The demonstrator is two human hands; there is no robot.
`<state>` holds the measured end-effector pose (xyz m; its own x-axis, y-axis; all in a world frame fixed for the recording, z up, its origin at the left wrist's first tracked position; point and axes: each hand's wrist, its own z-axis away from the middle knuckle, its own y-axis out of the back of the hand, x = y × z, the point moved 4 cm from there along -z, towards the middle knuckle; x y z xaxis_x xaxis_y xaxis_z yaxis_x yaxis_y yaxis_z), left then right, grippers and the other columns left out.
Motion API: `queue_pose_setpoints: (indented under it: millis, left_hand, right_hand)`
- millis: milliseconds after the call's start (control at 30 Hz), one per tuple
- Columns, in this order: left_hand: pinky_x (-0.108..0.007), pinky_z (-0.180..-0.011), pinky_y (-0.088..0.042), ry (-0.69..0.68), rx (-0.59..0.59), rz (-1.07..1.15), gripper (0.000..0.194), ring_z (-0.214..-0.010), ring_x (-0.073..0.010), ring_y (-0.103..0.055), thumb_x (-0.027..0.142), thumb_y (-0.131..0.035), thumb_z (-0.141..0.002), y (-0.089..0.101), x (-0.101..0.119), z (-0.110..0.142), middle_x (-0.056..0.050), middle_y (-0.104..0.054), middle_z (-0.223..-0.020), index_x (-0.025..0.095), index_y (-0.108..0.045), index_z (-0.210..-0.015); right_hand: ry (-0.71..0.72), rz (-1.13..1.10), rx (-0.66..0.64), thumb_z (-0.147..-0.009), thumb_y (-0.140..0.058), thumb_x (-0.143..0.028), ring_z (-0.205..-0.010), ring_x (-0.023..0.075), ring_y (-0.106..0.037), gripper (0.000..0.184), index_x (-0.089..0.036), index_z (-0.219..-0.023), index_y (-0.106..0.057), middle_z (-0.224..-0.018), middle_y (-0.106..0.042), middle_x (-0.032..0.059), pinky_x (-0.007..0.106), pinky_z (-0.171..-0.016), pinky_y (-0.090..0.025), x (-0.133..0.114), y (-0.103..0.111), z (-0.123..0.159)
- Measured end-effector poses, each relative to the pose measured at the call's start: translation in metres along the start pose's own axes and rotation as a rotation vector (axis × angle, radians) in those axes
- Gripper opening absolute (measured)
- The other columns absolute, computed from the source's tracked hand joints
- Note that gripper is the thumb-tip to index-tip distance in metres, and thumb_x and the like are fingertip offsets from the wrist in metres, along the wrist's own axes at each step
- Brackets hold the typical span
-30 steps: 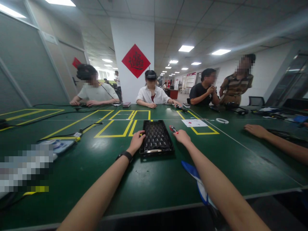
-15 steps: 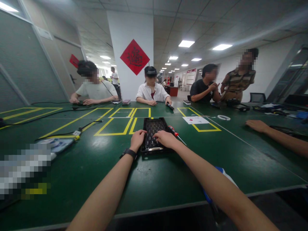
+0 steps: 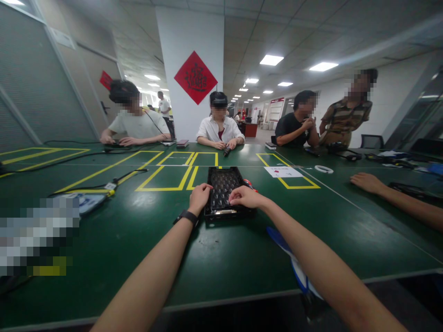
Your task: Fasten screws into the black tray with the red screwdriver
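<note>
A black rectangular tray [image 3: 221, 177], its floor covered in rows of small dark pockets or bumps, lies on the green table in front of me. My left hand [image 3: 200, 198] grips its left rim, fingers bent over the edge. Over the tray's lower right part is my right hand [image 3: 247, 197], fingertips pinched together; whatever they may hold is too small to make out. A pale strip [image 3: 223, 212] runs along the tray's near end. Just beyond my right hand shows the red handle of a screwdriver [image 3: 249, 184], mostly covered.
Yellow tape outlines [image 3: 166, 189] mark the table [image 3: 221, 272]. A paper sheet [image 3: 283, 172] and a white ring [image 3: 324, 169] lie to the right. Under my right forearm is a blue-and-white object [image 3: 294, 258]. Another person's hand [image 3: 367, 182] rests at right; several people are opposite.
My right hand has shifted right across the tray, its fingers drawn closer together. My left hand keeps its place. The person opposite has brought a dark tool in toward both hands.
</note>
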<state>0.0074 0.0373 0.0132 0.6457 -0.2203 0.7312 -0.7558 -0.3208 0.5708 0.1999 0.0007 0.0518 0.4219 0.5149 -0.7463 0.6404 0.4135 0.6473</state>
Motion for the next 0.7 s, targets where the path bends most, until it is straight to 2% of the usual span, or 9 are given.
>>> queue_pose_setpoints:
  millis: [167,367,700]
  left_hand:
    - [-0.027,-0.074,-0.04,-0.006,-0.001,-0.019,0.027,-0.085,-0.018,-0.055,0.028,-0.04,-0.075,0.0,0.001,0.001,-0.003,-0.064,-0.092,0.021,-0.065,-0.081]
    - [-0.026,-0.074,-0.04,0.045,-0.005,-0.062,0.027,-0.085,-0.017,-0.055,0.028,-0.039,-0.075,0.0,0.002,0.001,-0.002,-0.065,-0.091,0.022,-0.065,-0.081]
    - [-0.027,-0.075,-0.041,0.021,0.001,-0.059,0.027,-0.085,-0.0171,-0.055,0.028,-0.039,-0.075,0.001,0.002,0.002,-0.002,-0.065,-0.091,0.023,-0.065,-0.081]
  right_hand:
    - [0.047,0.098,-0.146,-0.069,-0.057,-0.027,-0.069,0.0118,-0.055,0.02,-0.012,-0.08,-0.064,-0.075,-0.063,0.0032,0.023,-0.066,-0.042,-0.01,0.0,0.006]
    - [0.045,0.209,-0.125,-0.072,-0.053,-0.022,-0.078,0.0136,-0.055,0.017,-0.011,-0.079,-0.063,-0.08,-0.062,0.0041,0.024,-0.073,-0.04,-0.013,-0.001,0.006]
    - [0.008,0.214,-0.104,-0.071,-0.053,-0.02,-0.075,0.0137,-0.055,0.016,-0.011,-0.077,-0.063,-0.078,-0.063,0.0042,0.024,-0.07,-0.041,-0.009,-0.004,0.005]
